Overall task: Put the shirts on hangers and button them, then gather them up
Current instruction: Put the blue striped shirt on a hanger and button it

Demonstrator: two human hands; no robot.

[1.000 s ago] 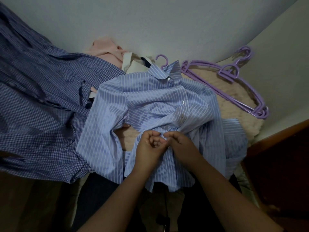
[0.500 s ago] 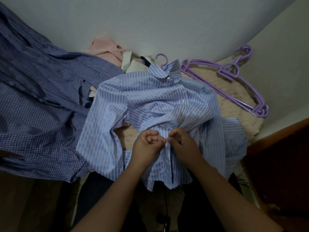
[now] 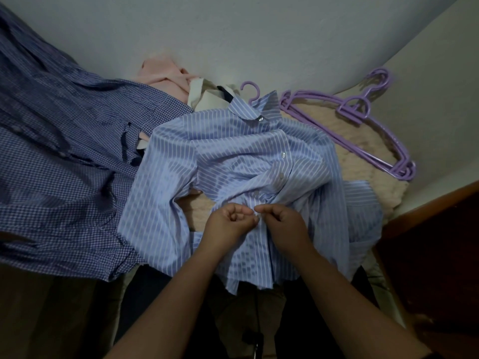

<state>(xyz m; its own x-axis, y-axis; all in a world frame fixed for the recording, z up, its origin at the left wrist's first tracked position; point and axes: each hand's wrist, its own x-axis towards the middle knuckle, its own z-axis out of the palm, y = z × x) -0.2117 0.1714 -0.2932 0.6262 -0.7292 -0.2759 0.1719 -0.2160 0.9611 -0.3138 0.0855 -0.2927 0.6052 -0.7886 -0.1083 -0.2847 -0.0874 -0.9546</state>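
Left hand [image 3: 229, 221]: I see the fingers curled, pinching the striped shirt [image 3: 233, 161] at its front placket, centre frame. Right hand [image 3: 281, 219]: curled likewise, pinching the same placket, fingertips nearly meeting the left's. Striped shirt: on a hanger, purple hook [image 3: 251, 92] above the collar, upper buttons fastened. Checked shirt [image 3: 59, 161]: left of frame. Spare hangers [image 3: 363, 125]: upper right, stacked on a cream blanket [image 3: 363, 161]. Pink garment [image 3: 162, 72]: upper centre.
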